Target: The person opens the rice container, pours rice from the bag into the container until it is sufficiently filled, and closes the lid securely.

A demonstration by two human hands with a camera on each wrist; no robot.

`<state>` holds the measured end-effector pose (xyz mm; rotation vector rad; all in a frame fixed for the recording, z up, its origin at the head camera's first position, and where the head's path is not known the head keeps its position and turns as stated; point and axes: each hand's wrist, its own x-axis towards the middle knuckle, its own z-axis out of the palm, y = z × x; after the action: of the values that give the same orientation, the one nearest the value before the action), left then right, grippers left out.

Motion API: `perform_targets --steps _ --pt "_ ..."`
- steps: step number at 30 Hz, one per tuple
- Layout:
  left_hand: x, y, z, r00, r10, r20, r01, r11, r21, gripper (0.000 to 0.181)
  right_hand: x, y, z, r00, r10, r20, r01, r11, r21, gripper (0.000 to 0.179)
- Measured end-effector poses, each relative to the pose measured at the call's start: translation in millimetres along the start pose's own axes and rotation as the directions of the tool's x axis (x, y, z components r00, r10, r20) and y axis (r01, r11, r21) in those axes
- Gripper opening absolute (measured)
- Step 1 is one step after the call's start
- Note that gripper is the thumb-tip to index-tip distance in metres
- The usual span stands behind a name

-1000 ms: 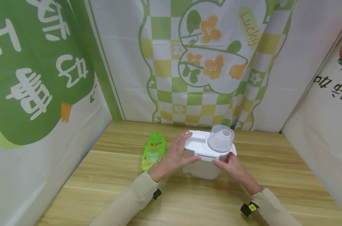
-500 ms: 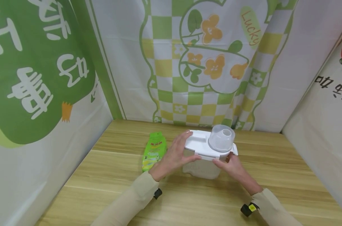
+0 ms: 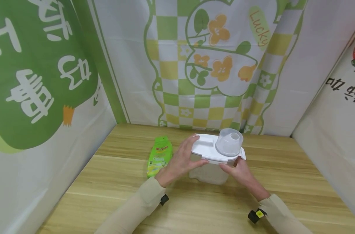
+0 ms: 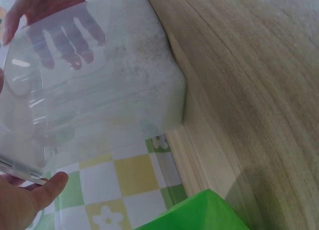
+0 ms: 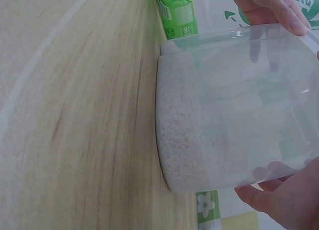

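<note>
A clear plastic storage container [image 3: 211, 174] stands upright on the wooden table, with pale rice-like grains [image 5: 177, 108] in its lower part. On top is a white lid [image 3: 203, 150] bearing a clear round cup [image 3: 228, 143] at its right end. My left hand [image 3: 180, 159] grips the lid's left end, thumb at the front clip [image 3: 214, 160] and fingers over the far edge. At the right front corner, my right hand [image 3: 242, 174] holds the container, its thumb by the clip. Some right fingers show through the clear wall in the left wrist view.
A green printed bag [image 3: 160, 156] lies on the table [image 3: 107, 185] just left of the container. Behind the table hangs a checkered curtain [image 3: 192, 107]. Fabric walls flank both sides. Each wrist carries a small black device [image 3: 254, 216].
</note>
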<state>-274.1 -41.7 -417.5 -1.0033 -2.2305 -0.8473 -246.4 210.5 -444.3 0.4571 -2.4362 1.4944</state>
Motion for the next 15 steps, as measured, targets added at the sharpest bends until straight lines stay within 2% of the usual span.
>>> perform_targets --steps 10,15 --pt "0.6 0.6 2.2 1.0 0.013 -0.018 -0.013 1.0 0.005 0.091 -0.2 -2.8 0.5 1.0 0.014 0.015 -0.014 1.0 -0.001 0.068" --pt "0.8 1.8 2.6 1.0 -0.004 -0.019 0.004 1.0 0.016 0.091 0.1 -3.7 1.7 1.0 0.013 0.009 -0.013 1.0 -0.01 0.066"
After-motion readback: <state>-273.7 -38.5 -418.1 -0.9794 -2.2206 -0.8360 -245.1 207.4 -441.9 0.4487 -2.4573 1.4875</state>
